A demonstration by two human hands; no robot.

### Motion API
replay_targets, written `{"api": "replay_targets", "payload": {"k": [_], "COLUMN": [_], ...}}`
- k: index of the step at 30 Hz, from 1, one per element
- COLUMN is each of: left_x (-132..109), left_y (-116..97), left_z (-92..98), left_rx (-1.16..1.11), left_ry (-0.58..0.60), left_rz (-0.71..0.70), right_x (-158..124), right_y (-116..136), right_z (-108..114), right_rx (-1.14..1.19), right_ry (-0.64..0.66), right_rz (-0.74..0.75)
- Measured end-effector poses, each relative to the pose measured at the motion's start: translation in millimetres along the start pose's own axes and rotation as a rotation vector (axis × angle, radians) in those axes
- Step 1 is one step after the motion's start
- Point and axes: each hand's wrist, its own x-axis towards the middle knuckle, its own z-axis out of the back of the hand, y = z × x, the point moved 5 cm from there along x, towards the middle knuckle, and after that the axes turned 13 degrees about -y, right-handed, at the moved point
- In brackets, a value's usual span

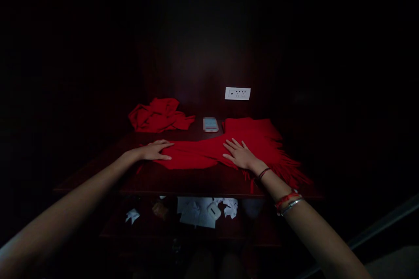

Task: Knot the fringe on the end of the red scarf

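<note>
A red fringed scarf point(255, 139) lies across a dark wooden table point(183, 181). My left hand point(156, 150) rests flat on the scarf's left end, fingers stretched out. My right hand point(238, 153) lies flat on the scarf near its middle, fingers spread. Bracelets circle my right wrist and forearm. The scarf's fringe hangs over the table's right front edge.
A second crumpled red cloth point(159, 115) sits at the table's back left. A phone point(210, 124) lies between the cloths. A white wall socket point(237, 93) is on the dark wall behind. Crumpled papers point(199, 211) lie on a shelf under the table.
</note>
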Motion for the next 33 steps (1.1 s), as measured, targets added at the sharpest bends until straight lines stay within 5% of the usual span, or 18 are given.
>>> {"api": "replay_targets", "payload": {"k": [6, 12, 18, 24, 29, 31, 33], "left_x": [-12.0, -15.6, -7.5, -5.8, -12.1, -17.1, -21.8], "left_y": [47.0, 67.4, 75.5, 64.0, 64.6, 77.0, 88.8], "left_z": [15.7, 14.7, 64.2, 47.6, 50.5, 58.3, 62.2], "left_rx": [-0.046, -0.424, -0.399, -0.642, -0.987, -0.907, -0.674], "left_ry": [-0.119, -0.314, -0.719, -0.499, -0.667, -0.702, -0.595], "left_rz": [0.168, 0.345, 0.433, 0.519, 0.460, 0.549, 0.649], "right_x": [-6.8, -5.5, -7.3, -8.0, -8.2, -8.2, -8.0], "right_y": [-9.8, -10.7, -11.1, -10.7, -11.0, -11.7, -12.6], "right_z": [-7.6, -6.6, -4.5, -3.0, -2.1, -2.4, -3.1], "right_rx": [0.007, 0.046, 0.048, 0.052, 0.051, 0.046, 0.043], "right_ry": [-0.104, -0.157, -0.190, -0.202, -0.202, -0.201, -0.200], "right_rz": [-0.005, 0.010, 0.005, -0.004, -0.009, -0.015, -0.016]}}
